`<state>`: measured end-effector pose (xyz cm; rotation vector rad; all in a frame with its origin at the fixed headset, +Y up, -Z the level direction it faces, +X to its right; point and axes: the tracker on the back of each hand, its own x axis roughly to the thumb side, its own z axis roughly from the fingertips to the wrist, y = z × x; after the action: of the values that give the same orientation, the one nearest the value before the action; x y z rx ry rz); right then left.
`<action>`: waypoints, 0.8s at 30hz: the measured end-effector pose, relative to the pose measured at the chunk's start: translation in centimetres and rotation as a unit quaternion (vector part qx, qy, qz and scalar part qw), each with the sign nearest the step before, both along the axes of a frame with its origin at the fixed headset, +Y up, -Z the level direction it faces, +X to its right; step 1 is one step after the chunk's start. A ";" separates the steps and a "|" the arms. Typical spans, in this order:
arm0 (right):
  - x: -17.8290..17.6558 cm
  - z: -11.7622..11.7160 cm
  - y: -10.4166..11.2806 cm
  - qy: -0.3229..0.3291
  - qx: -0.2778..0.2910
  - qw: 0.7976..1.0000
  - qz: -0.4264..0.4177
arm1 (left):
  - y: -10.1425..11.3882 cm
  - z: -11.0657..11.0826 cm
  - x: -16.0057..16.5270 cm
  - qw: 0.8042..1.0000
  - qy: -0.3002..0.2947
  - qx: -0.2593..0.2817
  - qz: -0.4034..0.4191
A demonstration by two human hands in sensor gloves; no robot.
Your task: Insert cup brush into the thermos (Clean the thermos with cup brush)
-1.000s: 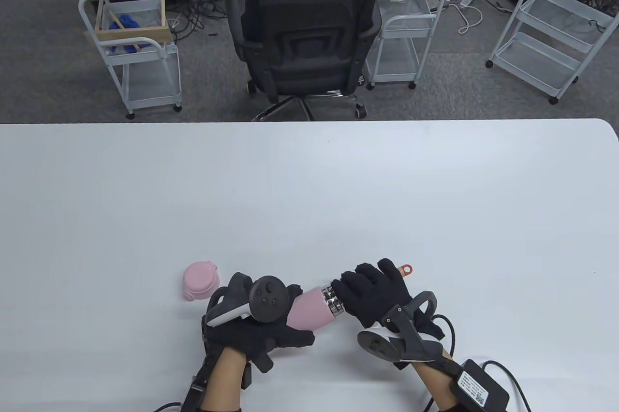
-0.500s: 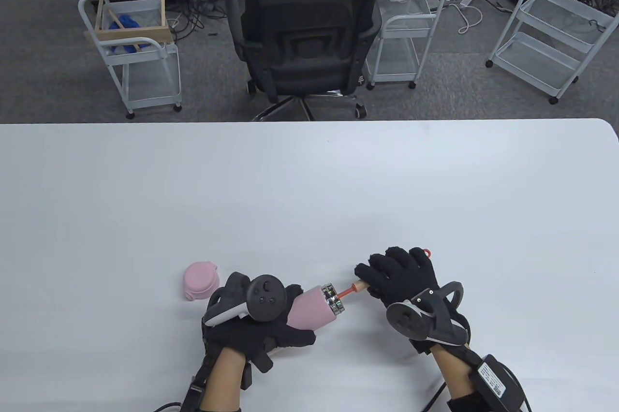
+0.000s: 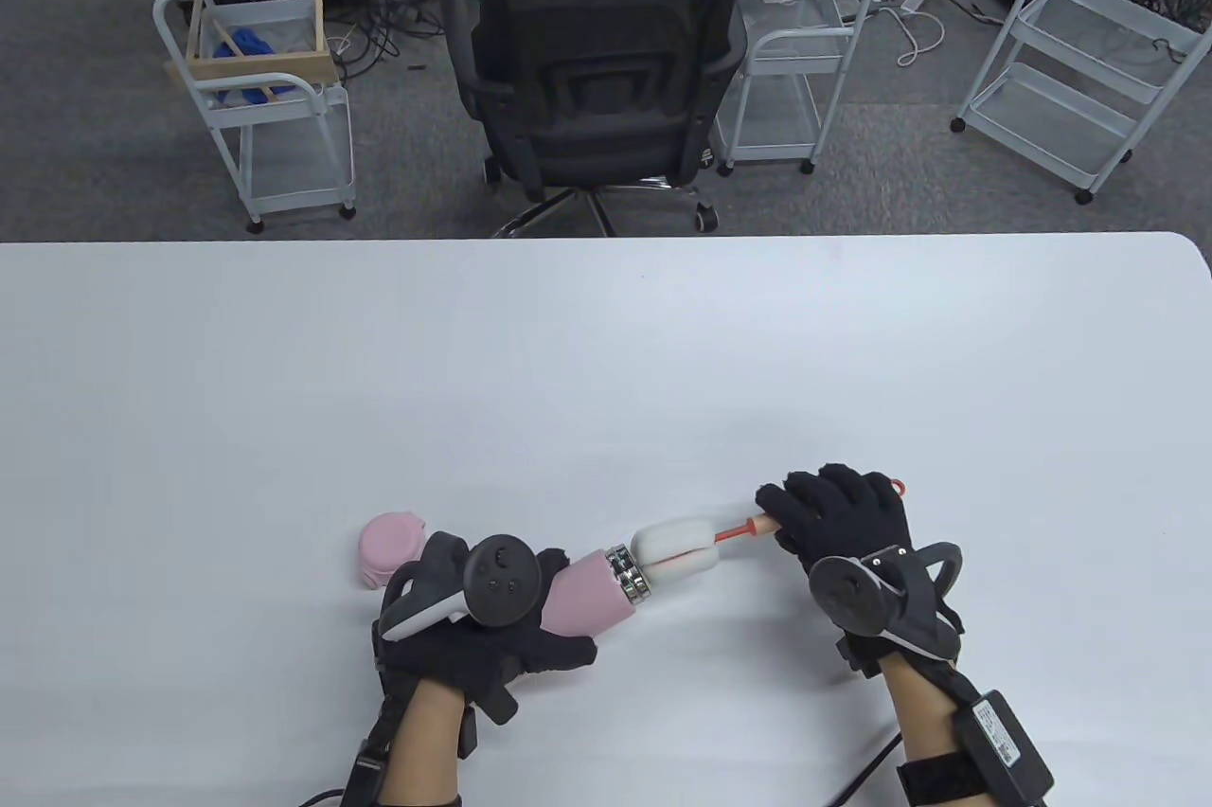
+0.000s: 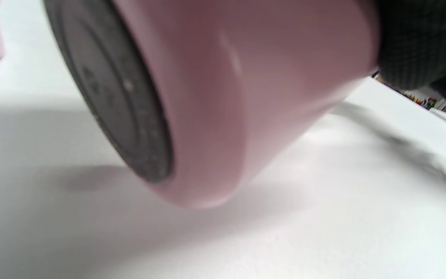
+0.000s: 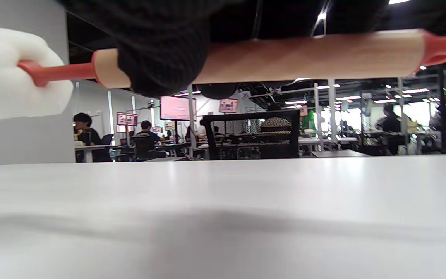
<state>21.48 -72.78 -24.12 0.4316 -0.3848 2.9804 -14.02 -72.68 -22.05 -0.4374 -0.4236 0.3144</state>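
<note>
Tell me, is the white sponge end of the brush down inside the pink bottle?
No, the sponge head sits outside the thermos, at its steel mouth.

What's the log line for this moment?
left hand: holds thermos tilted | right hand: holds brush | sponge outside mouth | lid on table

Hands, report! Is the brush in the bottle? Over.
Left hand grips thermos. Right hand holds cup brush, sponge outside the mouth. Nothing blocking.

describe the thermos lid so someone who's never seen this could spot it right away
On the white table, look near the front edge, just left of the left hand. The lid sits there by itself, untouched, a short round pink cap. Unlike the long pink thermos which that hand holds, it is squat and has no metal neck.
</note>
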 end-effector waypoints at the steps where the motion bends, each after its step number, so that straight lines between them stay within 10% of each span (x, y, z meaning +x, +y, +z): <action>1: 0.6 -0.3 -0.2 -0.011 -0.015 1.000 -0.008 | 0.1 -0.1 -0.3 1.000 0.007 0.006 0.022; 11: -0.1 -2.1 -1.1 -0.061 -0.063 0.996 0.025 | 0.7 0.0 -1.7 0.974 0.051 0.090 0.199; 24: -5.9 -8.8 -2.0 -0.119 -0.140 0.981 0.064 | 1.9 0.8 -3.1 0.885 0.121 0.221 0.391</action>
<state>15.56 -74.77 -32.94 0.0749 0.0491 3.1522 -17.09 -70.78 -21.28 0.2495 -0.3952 1.0233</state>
